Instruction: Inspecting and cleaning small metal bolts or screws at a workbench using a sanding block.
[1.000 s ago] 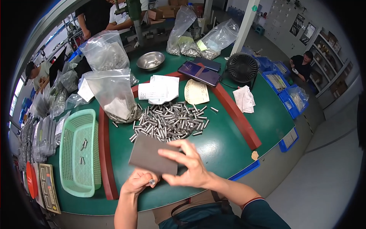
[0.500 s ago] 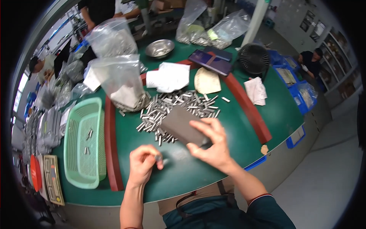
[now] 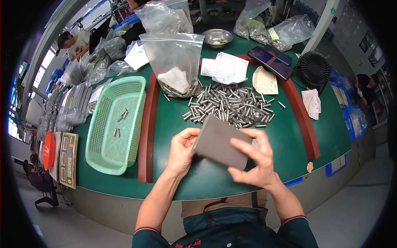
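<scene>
My right hand (image 3: 258, 161) grips a grey-brown rectangular block (image 3: 221, 142) with rounded edges, fingers over its top and thumb along the near side. The block is tilted above the green table. At its left edge is my left hand (image 3: 182, 151), fingers curled in a pinch. The block hides those fingertips and the small metal pin seen between them a moment earlier. Just beyond the block lies a loose heap of short silver metal pins (image 3: 231, 103). To the left stands a pale green perforated basket (image 3: 93, 142) with several similar pins on its floor.
Dark red bars (image 3: 147, 136) border the work area. Beyond the heap are a clear bag of pins (image 3: 175, 66), papers (image 3: 225, 68), phones (image 3: 271, 62) and a metal bowl (image 3: 218, 37). A black fan (image 3: 314, 68) stands right, a scale (image 3: 68, 159) far left. Other people are in the background.
My left hand has come up against the block's left edge, and its fingertips are now out of sight. The block is turned more broadside. The whole view has shifted.
</scene>
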